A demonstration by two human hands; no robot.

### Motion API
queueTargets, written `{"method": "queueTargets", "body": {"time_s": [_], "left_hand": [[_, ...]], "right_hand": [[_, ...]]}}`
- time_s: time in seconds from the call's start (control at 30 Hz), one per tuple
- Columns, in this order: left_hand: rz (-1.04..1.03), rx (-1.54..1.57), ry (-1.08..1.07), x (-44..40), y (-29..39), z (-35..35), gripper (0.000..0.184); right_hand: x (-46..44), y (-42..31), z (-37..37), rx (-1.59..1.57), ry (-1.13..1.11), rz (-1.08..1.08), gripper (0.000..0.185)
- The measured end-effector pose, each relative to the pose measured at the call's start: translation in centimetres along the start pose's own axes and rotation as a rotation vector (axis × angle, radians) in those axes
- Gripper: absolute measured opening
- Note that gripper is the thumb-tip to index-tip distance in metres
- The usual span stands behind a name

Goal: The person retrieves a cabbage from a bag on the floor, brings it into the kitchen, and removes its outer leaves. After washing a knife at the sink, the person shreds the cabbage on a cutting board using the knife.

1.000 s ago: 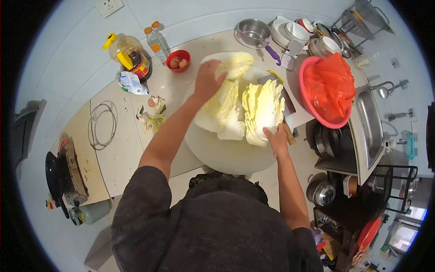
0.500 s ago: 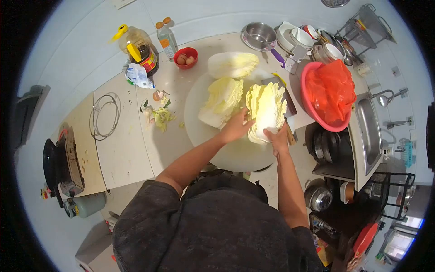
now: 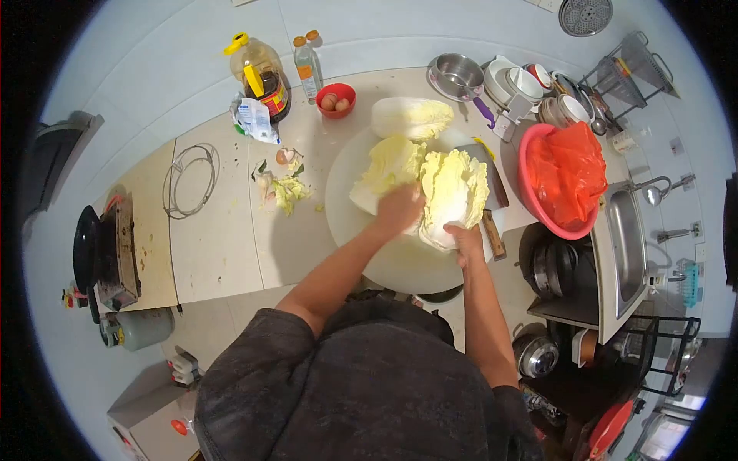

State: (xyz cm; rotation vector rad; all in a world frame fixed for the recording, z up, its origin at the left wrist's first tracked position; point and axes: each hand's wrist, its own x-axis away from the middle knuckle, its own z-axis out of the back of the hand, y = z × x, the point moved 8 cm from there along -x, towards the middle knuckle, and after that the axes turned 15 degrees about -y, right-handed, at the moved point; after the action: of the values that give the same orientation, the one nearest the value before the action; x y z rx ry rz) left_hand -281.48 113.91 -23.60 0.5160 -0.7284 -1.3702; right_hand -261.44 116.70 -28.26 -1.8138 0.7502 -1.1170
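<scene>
A piece of napa cabbage [image 3: 455, 190], pale at its base and yellow at the leaves, is tilted over the round translucent board [image 3: 342, 184]. My right hand [image 3: 466, 243] grips its base, thumb on the white stem. At the left edge of this piece is my left hand [image 3: 401, 209], smeared by motion, so its fingers cannot be made out. Another cabbage piece [image 3: 390, 165] lies just beyond that hand. A third cabbage piece [image 3: 413, 117] rests at the far side of the board. The cleaver [image 3: 496, 188] lies to the right, its wooden handle pointing towards me.
Cabbage scraps [image 3: 288, 192] lie left of the board. Behind them stand a red bowl of eggs [image 3: 336, 111], bottles [image 3: 307, 69] and an oil jug [image 3: 257, 61]. A pink basin [image 3: 527, 165] with a red bag sits right, near the sink [image 3: 626, 238]. A steel pot [image 3: 459, 74] is at the back.
My left hand has blurred and its fingers no longer show clearly at the cabbage's edge. My right hand keeps its grip on the base. The whole view has shifted slightly.
</scene>
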Motion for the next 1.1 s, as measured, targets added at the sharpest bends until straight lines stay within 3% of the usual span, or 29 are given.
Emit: {"method": "queueTargets", "body": {"time_s": [0.07,0.17,0.27,0.37,0.47,0.67,0.77,0.87,1.0,1.1], "left_hand": [[-0.056,-0.271,0.402,1.5,-1.9,5.1,0.047],[0.384,-0.269,0.128,1.5,-7.5,6.9,0.048],[0.412,-0.055,-0.087,0.3,-10.3,4.6,0.055],[0.313,0.188,-0.109,-0.5,-11.7,3.4,0.055],[0.199,0.781,-0.135,-0.2,-11.8,2.8,0.055],[0.287,0.965,-0.219,3.2,-5.1,1.9,0.06],[0.459,0.569,-0.205,3.5,-5.7,-0.7,0.066],[0.274,0.231,0.053,2.7,-7.0,-1.5,0.067],[0.372,0.251,0.014,3.5,-6.2,-0.9,0.065],[0.384,0.221,-0.015,3.5,-6.0,-0.6,0.064]], "right_hand": [[0.7,-0.4,-0.3,-0.081,0.005,-0.045,0.053],[0.5,0.5,-0.2,-0.148,0.009,-0.079,0.05],[0.0,1.5,0.6,-0.224,-0.026,-0.094,0.047],[0.2,1.7,1.3,-0.379,-0.079,-0.128,0.046],[0.6,1.4,1.4,-0.522,-0.11,-0.114,0.046],[1.4,0.4,1.1,-0.574,-0.109,-0.074,0.049],[1.3,1.2,1.7,-0.612,-0.099,-0.115,0.055],[2.4,-1.5,0.5,-0.577,-0.118,-0.065,0.057],[3.0,-5.1,-2.8,-0.44,-0.212,0.021,0.055],[1.5,-3.9,-5.9,-0.422,-0.336,-0.061,0.052]]}}
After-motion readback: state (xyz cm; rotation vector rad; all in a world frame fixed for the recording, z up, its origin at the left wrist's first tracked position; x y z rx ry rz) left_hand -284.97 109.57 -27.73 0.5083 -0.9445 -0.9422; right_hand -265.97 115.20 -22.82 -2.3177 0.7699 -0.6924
